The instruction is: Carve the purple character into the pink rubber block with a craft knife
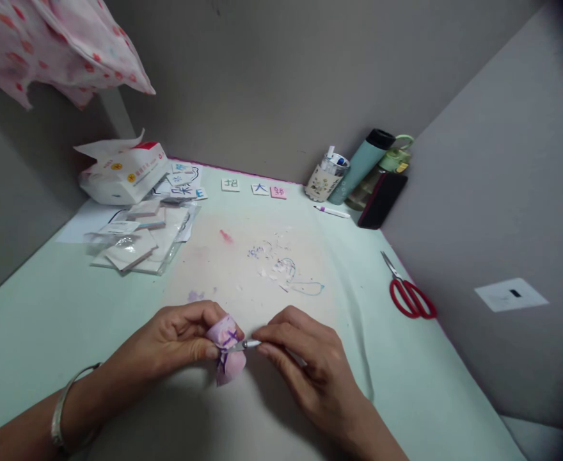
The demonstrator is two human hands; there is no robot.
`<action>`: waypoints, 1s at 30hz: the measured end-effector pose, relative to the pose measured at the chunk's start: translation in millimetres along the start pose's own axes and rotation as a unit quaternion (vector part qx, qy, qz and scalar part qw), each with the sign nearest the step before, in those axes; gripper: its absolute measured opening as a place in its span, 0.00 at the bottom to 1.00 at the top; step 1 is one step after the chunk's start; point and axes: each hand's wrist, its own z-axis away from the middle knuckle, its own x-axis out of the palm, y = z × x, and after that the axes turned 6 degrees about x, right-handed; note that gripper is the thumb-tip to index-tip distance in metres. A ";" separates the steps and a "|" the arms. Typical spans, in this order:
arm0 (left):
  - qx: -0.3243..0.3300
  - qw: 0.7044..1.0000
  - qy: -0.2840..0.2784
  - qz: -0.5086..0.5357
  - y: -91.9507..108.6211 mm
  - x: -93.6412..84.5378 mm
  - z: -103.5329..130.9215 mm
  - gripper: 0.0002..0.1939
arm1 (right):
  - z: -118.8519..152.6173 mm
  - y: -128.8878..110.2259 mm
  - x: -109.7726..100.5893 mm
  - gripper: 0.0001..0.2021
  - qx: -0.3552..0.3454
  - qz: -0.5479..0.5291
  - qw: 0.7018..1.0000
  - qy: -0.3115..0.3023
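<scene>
Low in the middle of the view, my left hand (188, 339) pinches a crumpled pink tissue (233, 365) marked with purple stains. My right hand (305, 352) holds a small craft knife (250, 344) by its white handle, with the metal blade pointing left into the tissue. The blade's tip is hidden in the folds, near my left thumb. Under and beyond both hands lies a pale work mat (205, 256), bearing a red smear, purple marks and blue-black shavings (284, 269).
Plastic-bagged blocks (140, 240) and a tissue packet (123, 173) lie at left. Small marked tiles (230, 185) sit at the back. Further right are a pen cup (327, 179), a marker (332, 212), a teal bottle (363, 166), a phone (382, 200) and red-handled scissors (409, 294).
</scene>
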 end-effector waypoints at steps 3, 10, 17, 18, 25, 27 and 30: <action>-0.005 1.000 0.004 0.005 -0.1 1.3 -0.2 0.03 | 0.1 -1.4 0.8 0.09 0.005 -0.004 1.000 0.000; 0.002 1.000 -0.002 0.009 -0.9 -0.6 -0.9 0.04 | 1.2 -3.2 2.4 0.09 0.007 -0.009 1.000 0.005; -0.004 1.000 0.001 0.000 -0.3 -2.2 -0.9 0.05 | 0.3 -2.5 2.3 0.08 0.003 -0.018 1.000 0.007; -0.003 1.000 -0.001 0.003 -0.7 -2.2 -0.9 0.05 | 0.5 -2.7 2.1 0.08 0.005 -0.020 1.000 0.006; 0.000 0.999 -0.018 0.041 -3.9 -2.9 -0.3 0.05 | 1.0 -3.4 2.2 0.08 0.009 -0.029 1.000 0.002; -0.004 0.999 -0.018 0.047 -3.0 -2.4 -0.6 0.06 | 0.7 -3.9 2.5 0.08 0.010 -0.027 1.000 0.004; -0.009 0.999 -0.022 0.045 -0.6 -1.2 -1.1 0.05 | 0.6 -5.1 3.6 0.08 0.011 -0.025 1.000 0.006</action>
